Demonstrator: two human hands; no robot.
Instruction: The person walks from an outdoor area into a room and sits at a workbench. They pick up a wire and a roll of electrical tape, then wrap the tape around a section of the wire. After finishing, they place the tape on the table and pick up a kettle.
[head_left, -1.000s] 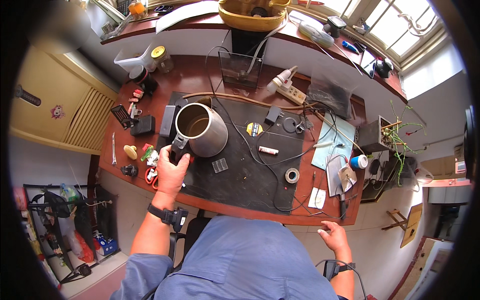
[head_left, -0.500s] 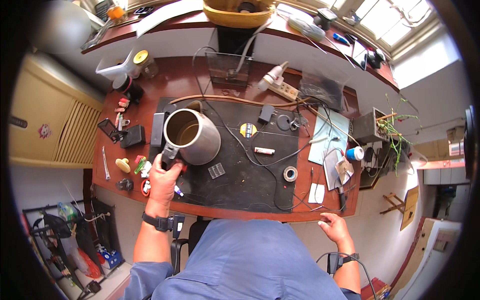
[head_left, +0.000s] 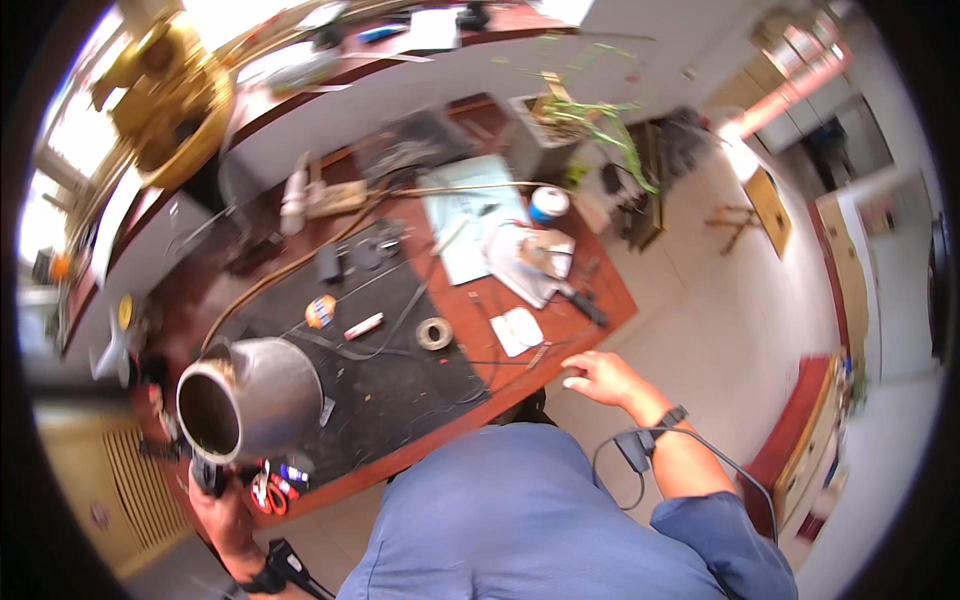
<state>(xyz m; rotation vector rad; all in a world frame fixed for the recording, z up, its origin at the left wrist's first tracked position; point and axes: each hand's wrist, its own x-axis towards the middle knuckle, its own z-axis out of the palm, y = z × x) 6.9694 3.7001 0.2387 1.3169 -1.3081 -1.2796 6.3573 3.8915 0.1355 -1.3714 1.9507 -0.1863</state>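
My left hand [head_left: 222, 515] grips the black handle of a metal kettle [head_left: 275, 390], partly smeared by motion. The kettle has no lid, and its dark open mouth points toward the lower left. It is tilted over the left part of a black desk mat [head_left: 400, 385]; I cannot tell whether it touches the mat. My right hand [head_left: 608, 380] is off the desk's front edge, holding nothing, with its fingers apart. Close to my left hand lie red-handled scissors [head_left: 265, 492].
A tape roll [head_left: 434, 334], a white tube [head_left: 364, 326] and a black adapter [head_left: 329, 264] lie on the mat. Papers [head_left: 470, 225], a blue-white tub [head_left: 548, 204] and a power strip [head_left: 338, 199] sit on the red desk [head_left: 615, 290]. A potted plant [head_left: 545, 135] stands beyond it.
The whole view has turned to the right, so the desk now sits further left. My left hand still holds the kettle, whose mouth has swung toward the lower left. My right hand stays free.
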